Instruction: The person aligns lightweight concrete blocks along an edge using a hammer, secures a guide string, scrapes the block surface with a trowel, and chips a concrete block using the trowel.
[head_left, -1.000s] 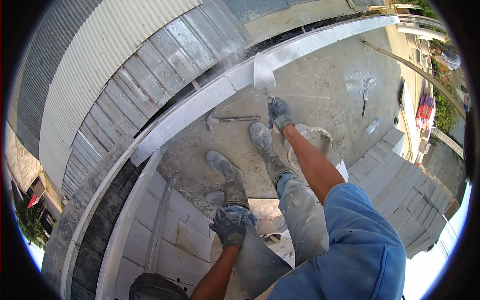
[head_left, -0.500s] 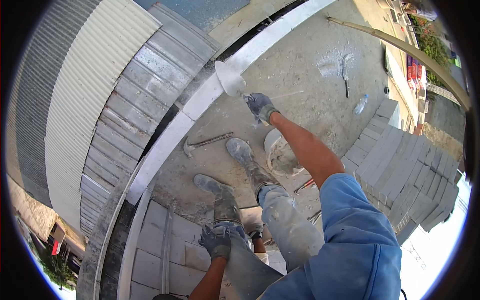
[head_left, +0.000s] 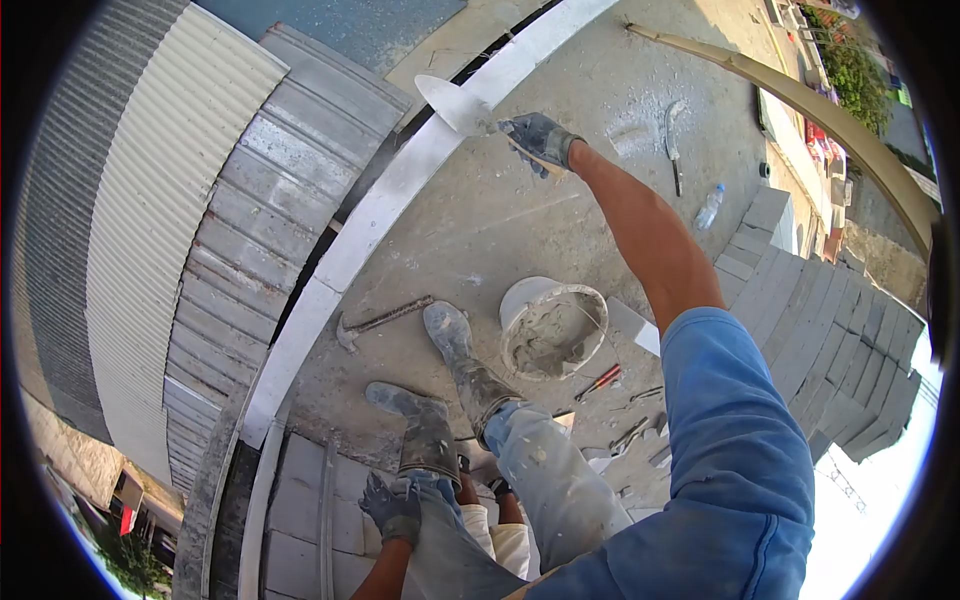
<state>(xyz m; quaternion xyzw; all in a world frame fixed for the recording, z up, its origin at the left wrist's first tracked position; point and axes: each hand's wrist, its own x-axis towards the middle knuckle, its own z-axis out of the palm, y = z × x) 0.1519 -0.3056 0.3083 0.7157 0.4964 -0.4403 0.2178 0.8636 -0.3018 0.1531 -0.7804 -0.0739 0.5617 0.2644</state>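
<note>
Head cam: trowel (head_left: 452, 105) over white ledge (head_left: 368, 220), right hand (head_left: 540, 140) curled tight round grip end. Probably light, stiff, slippery if wet; hold there. Left hand (head_left: 392, 510) by leg (head_left: 440, 530), fingers loosely spread.

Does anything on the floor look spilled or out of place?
Yes: white residue is scattered around the curved tool, perhaps spilled, standing out on the grey floor. A hammer lies loose near the boots, perhaps a trip risk.
</note>
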